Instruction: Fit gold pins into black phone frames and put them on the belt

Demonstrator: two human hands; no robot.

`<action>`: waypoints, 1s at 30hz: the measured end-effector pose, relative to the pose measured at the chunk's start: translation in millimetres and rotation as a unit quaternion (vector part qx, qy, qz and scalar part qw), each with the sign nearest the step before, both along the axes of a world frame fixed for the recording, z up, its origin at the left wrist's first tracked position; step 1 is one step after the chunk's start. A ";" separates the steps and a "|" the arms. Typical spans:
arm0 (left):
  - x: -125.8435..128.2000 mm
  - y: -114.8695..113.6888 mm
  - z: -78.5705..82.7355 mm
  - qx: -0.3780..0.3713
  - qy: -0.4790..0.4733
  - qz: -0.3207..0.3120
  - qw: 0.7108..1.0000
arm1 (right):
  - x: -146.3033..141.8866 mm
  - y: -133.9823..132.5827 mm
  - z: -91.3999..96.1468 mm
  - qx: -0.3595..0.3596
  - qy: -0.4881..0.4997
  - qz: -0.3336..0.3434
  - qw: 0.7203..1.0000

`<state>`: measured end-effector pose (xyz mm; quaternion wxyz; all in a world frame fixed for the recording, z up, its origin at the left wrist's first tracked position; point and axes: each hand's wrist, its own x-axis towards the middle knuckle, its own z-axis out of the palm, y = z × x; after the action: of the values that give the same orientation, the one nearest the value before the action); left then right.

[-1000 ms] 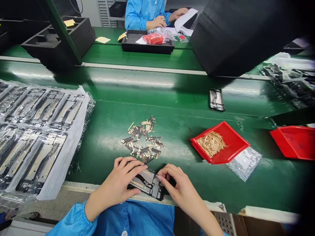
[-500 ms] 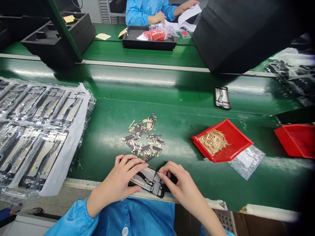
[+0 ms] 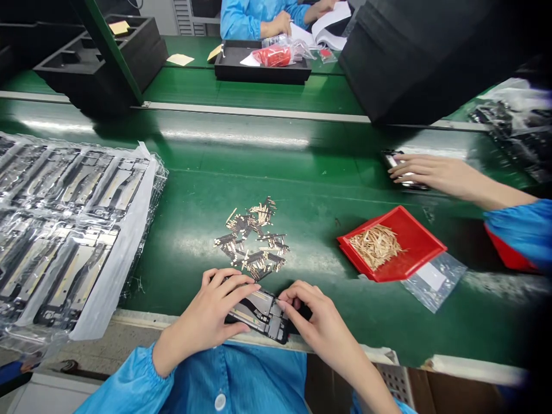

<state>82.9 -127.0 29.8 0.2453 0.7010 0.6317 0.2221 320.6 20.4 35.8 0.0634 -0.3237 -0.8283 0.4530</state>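
Note:
A phone frame [image 3: 264,313] with a metallic inner plate and a black ribbon-like strip lies slanted at the belt's near edge. My left hand [image 3: 213,310] grips its left end, fingers over the far side and thumb along the near side. At its right end, my right hand [image 3: 317,322] has thumb and forefinger pinched together at the frame's upper corner. Whatever is between those fingertips is too small or hidden to make out. Just beyond my hands lies a loose pile of small dark and gold strips [image 3: 254,238].
Plastic trays of phone frames [image 3: 77,276] fill the left. On the right are a red bin [image 3: 420,247] of small gold-coloured pieces and a clear bag [image 3: 435,282]. A co-worker's hand [image 3: 435,172] covers another phone frame [image 3: 390,158]. Opposite, another person handles papers [image 3: 330,26].
A co-worker's arm has come in from the right, and its hand is now on the far phone frame, which has shifted slightly. My own hands have barely moved.

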 end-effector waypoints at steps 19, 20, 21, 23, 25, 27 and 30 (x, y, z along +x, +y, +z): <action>-0.7 0.8 1.4 0.000 -0.012 0.001 1.000 | -1.6 2.3 1.4 0.004 0.005 0.002 1.000; -0.7 0.7 1.2 -0.001 -0.011 0.000 1.000 | -1.4 2.1 0.9 0.007 0.003 0.002 1.000; -0.7 0.6 1.0 -0.002 -0.010 -0.001 1.000 | -1.1 2.0 0.4 0.010 0.002 0.003 1.000; -0.7 0.3 0.8 -0.005 -0.009 -0.002 1.000 | -0.8 1.6 -0.4 0.016 -0.001 0.006 1.000; -0.6 0.1 0.9 -0.009 -0.008 -0.004 1.000 | -1.1 1.3 -0.4 0.024 -0.005 0.011 1.000; -0.6 0.2 1.4 -0.010 -0.008 -0.004 1.000 | -1.7 0.9 0.2 0.034 -0.008 0.015 0.999; -0.6 0.7 2.1 -0.008 -0.010 -0.001 1.000 | -2.7 0.6 1.7 0.045 -0.006 0.019 0.999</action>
<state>82.3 -126.3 31.9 0.2575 0.6972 0.6307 0.2233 317.8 20.9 37.5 0.0646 -0.3074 -0.8541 0.4144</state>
